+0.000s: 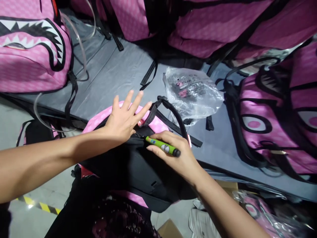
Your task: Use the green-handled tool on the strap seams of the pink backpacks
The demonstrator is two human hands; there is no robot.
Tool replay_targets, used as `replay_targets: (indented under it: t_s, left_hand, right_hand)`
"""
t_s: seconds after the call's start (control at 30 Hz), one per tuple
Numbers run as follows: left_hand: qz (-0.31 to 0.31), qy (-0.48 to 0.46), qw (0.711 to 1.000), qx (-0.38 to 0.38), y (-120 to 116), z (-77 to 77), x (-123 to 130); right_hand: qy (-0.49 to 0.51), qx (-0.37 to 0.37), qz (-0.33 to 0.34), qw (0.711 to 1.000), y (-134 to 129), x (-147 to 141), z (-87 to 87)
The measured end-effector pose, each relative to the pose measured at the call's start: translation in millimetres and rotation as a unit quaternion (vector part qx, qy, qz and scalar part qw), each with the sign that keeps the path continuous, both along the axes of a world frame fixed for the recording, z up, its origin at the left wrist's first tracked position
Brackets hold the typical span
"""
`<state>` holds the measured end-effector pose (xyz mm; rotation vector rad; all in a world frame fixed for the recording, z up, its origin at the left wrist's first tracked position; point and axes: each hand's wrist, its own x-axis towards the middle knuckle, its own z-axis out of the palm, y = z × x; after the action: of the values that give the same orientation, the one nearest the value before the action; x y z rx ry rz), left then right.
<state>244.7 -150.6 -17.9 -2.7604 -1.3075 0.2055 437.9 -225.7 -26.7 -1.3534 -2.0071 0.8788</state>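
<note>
The right hand (pixel 174 148) is curled around a green marker-like tool (pixel 160 145), thumb on one side and fingers on the other, with its black end sticking out near the base of the fingers and the dark tip pointing at the left hand. The left hand (pixel 125 120) is pretty wide open, palm down and fingers fanned out over the pink edge of a black-and-pink backpack (pixel 146 172), thumb right near that tip. Can't tell if it's pinching any fabric under there. The backpack sits at the near edge of the grey bench (pixel 106 72), partly hanging over the person's lap, with a black handle loop (pixel 178 117) arching up just beside the right hand. Past the hands there's a crumpled clear plastic bag (pixel 194 94) with some printing on it, lying on the bench. Off to the left is a pink bag with a jagged-teeth print (pixel 32 56), to the right a pink bag with cartoon eyes (pixel 269 122), and more pink bags (pixel 218 26) fill the far side. Down on the floor, yellow-and-black tape (pixel 39 205) shows at lower left.
</note>
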Motion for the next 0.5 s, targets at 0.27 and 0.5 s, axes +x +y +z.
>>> replay_targets:
  t_s: [0.27,0.5]
  left_hand:
    - [0.018,-0.001,1.0,-0.012,1.9,-2.2,4.0]
    - [0.031,-0.081,0.993,-0.085,4.8,-4.9,1.6]
  right_hand:
    - [-0.046,-0.047,0.11,0.992,26.9,-4.2,12.4]
    - [-0.152,-0.014,0.143,0.978,30.3,-12.4,16.5]
